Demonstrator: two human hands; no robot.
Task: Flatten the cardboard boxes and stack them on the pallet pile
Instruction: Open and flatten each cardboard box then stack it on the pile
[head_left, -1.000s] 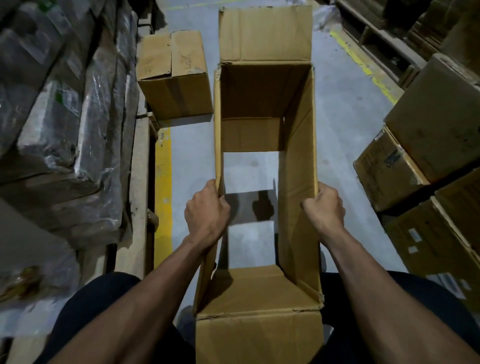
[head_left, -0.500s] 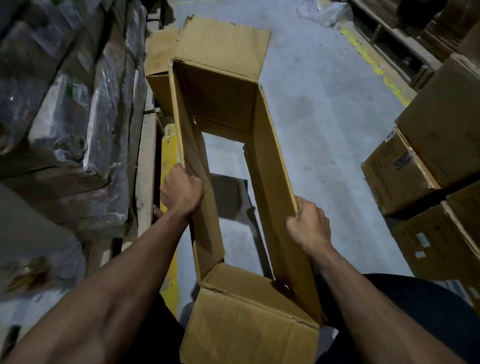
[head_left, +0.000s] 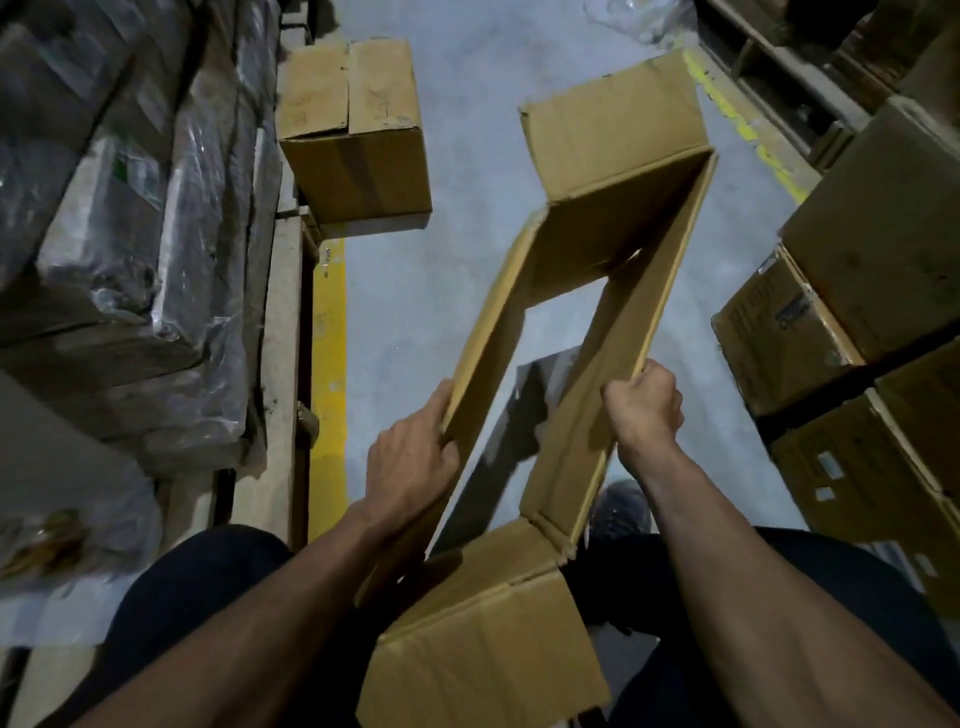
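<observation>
An opened cardboard box (head_left: 613, 218), both ends unfolded so the grey floor shows through it, hangs in front of me, skewed into a slanted shape leaning right. My left hand (head_left: 410, 457) grips the upper edge of its left wall. On the opposite wall's edge, my right hand (head_left: 644, 405) holds with curled fingers. One flap sticks out at the far end and another (head_left: 483, 639) hangs near my legs. A closed cardboard box (head_left: 358, 130) stands on the floor at the far left.
Plastic-wrapped goods (head_left: 130, 234) on a wooden pallet (head_left: 280, 332) fill the left side beside a yellow floor line (head_left: 328, 364). Stacked cardboard boxes (head_left: 857, 322) rise on the right. Grey concrete floor (head_left: 431, 291) runs down the middle.
The box has swung from leaning left to leaning right and its walls have skewed closer together. Both hands kept their grip on the wall edges and moved right.
</observation>
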